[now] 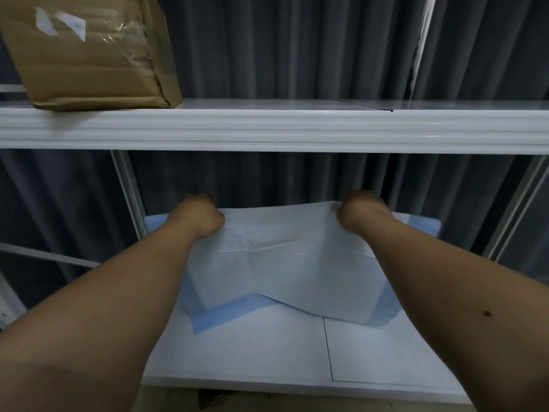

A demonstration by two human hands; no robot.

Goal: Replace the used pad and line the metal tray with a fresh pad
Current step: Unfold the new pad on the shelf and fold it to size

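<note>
Pad (285, 263): soft papery sheet, matt, creased, pale face with blue plastic-looking border. Shelf beam (267, 129): white painted metal, glossy, ribbed. Lower shelf (252, 352): smooth, satin white. Box (89, 55): brown cardboard, dented, shiny tape. Curtain (282, 49): dark matt cloth.

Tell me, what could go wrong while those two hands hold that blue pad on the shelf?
The pad is gripped only at its far corners by the left hand and right hand, so its rumpled near edge might fold under. Lifted high, the hands could bump the upper shelf just above.
</note>
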